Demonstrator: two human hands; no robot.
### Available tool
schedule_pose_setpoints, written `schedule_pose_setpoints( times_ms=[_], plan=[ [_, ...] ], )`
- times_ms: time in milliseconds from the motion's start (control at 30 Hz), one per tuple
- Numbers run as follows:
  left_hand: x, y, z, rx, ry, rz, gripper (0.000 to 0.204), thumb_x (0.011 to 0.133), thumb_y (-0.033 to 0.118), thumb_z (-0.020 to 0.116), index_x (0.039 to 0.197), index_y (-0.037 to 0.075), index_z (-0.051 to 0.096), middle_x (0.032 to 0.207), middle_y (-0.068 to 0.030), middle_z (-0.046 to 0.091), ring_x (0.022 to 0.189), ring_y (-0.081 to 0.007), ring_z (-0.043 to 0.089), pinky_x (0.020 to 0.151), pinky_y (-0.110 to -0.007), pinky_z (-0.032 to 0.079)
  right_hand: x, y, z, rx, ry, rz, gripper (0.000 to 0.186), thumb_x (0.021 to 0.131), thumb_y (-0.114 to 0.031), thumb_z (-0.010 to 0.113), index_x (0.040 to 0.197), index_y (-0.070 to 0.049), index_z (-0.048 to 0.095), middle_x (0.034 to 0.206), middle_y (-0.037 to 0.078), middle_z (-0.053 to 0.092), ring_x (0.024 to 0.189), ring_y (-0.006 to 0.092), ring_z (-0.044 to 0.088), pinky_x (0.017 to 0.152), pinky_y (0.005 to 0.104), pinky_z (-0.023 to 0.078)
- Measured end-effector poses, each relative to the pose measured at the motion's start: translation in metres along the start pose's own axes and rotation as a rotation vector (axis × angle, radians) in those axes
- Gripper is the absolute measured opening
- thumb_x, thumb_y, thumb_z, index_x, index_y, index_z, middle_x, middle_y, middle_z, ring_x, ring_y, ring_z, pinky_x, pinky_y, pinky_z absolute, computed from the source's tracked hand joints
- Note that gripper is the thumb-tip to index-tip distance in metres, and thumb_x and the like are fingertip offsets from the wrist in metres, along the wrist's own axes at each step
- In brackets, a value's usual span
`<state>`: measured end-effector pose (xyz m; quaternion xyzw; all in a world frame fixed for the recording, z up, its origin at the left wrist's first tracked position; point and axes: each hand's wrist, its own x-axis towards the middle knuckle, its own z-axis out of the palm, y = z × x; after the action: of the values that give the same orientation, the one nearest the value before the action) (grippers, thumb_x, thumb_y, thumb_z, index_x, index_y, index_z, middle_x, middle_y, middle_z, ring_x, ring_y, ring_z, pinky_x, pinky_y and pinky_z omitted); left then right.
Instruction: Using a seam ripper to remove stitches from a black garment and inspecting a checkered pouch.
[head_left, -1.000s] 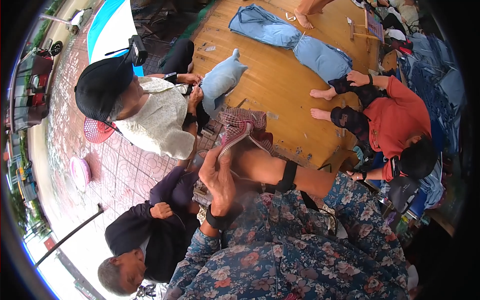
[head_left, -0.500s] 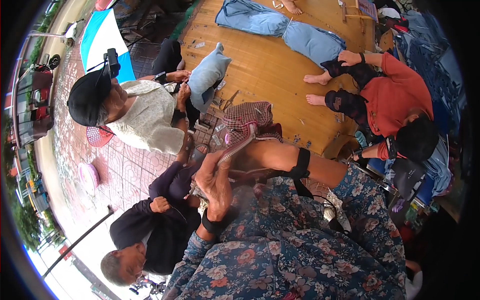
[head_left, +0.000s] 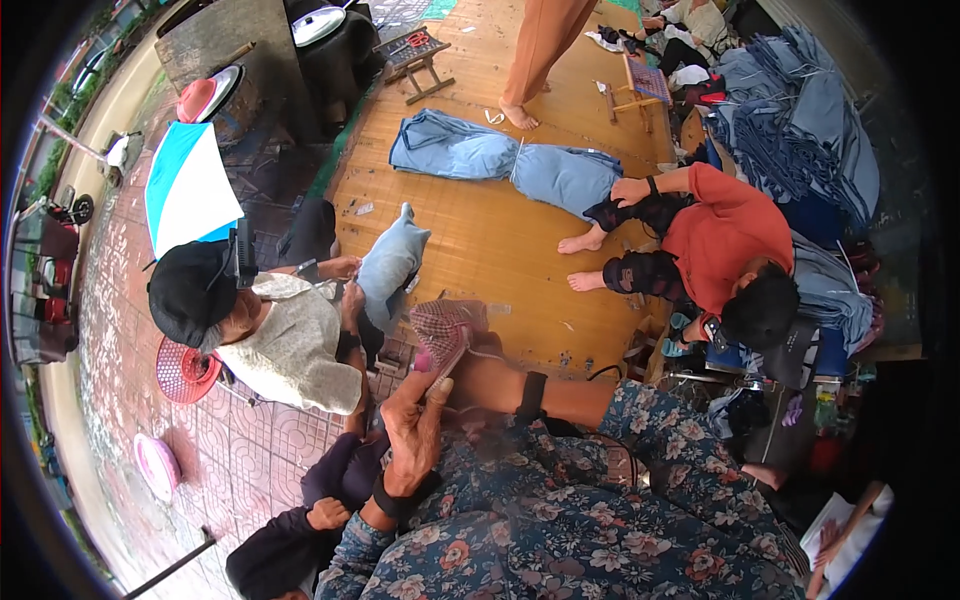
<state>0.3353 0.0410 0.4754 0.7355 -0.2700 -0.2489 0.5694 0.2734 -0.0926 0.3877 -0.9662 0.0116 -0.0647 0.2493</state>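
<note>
A dark red-and-white checked zip pouch [head_left: 440, 335] with a pink edge is held up in front of me. My left hand [head_left: 413, 440] pinches its near edge between thumb and fingers, a black band round the wrist. From the right my right forearm, also banded, reaches to the pouch. My right hand [head_left: 468, 380] is at or inside the pouch opening, its fingers hidden by the cloth. What lies inside the pouch cannot be seen. My floral sleeves and lap fill the lower part of the view.
Beyond the pouch, a seated person in a cap handles a light-blue cloth bundle [head_left: 392, 262]. A person in red sits at the right. Tied blue fabric [head_left: 500, 155] lies on the wooden platform [head_left: 480, 240]. Bare legs stand behind it. Denim piles [head_left: 800, 120] are at far right.
The view has shifted, showing more of the far platform and a standing person's legs. My hands and the pouch sit further left in view, and the zip opening shows less.
</note>
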Motion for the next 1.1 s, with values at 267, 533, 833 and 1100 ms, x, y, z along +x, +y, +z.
schedule_pose_setpoints(
  times_ms=[267, 533, 833, 1100],
  plan=[
    [0.028, 0.0, -0.042, -0.095, -0.164, -0.01, 0.018, 0.093, 0.015, 0.062, 0.099, -0.002, 0.065, 0.072, -0.0006, 0.055, 0.057, -0.0061, 0.051, 0.05, -0.022, 0.042, 0.037, -0.03, -0.005, 0.129, -0.107, 0.22, 0.051, 0.089, -0.023, 0.053, 0.136, -0.006, 0.043, 0.135, 0.016, 0.048, 0.128, 0.03, 0.044, 0.108, 0.041, 0.033],
    [0.05, -0.023, -0.042, -0.099, -0.35, 0.11, 0.019, 0.092, 0.014, 0.063, 0.099, -0.003, 0.065, 0.074, -0.001, 0.056, 0.065, -0.0066, 0.049, 0.056, -0.022, 0.041, 0.022, -0.019, 0.032, 0.12, -0.211, 0.295, 0.05, 0.095, -0.031, 0.038, 0.14, -0.009, 0.04, 0.141, 0.011, 0.045, 0.13, 0.0235, 0.042, 0.108, 0.0402, 0.03],
    [0.042, -0.021, -0.047, -0.098, -0.461, -0.048, 0.021, 0.093, 0.016, 0.062, 0.095, -0.005, 0.065, 0.075, 0.0002, 0.057, 0.067, -0.0066, 0.049, 0.059, -0.022, 0.041, 0.01, -0.055, 0.015, -0.065, -0.157, 0.205, 0.037, 0.086, -0.026, 0.048, 0.114, -0.007, 0.063, 0.123, 0.014, 0.058, 0.12, 0.029, 0.05, 0.103, 0.0519, 0.032],
    [0.033, -0.016, -0.03, 0.188, -0.379, 0.152, 0.017, 0.088, 0.004, 0.062, 0.103, -0.003, 0.065, 0.086, -0.0109, 0.064, 0.073, -0.0153, 0.057, 0.067, -0.027, 0.046, -0.042, -0.009, 0.101, 0.057, 0.029, 0.128, 0.038, 0.082, -0.032, 0.058, 0.106, -0.003, 0.061, 0.107, 0.016, 0.063, 0.102, 0.031, 0.06, 0.085, 0.0445, 0.046]
  ],
)
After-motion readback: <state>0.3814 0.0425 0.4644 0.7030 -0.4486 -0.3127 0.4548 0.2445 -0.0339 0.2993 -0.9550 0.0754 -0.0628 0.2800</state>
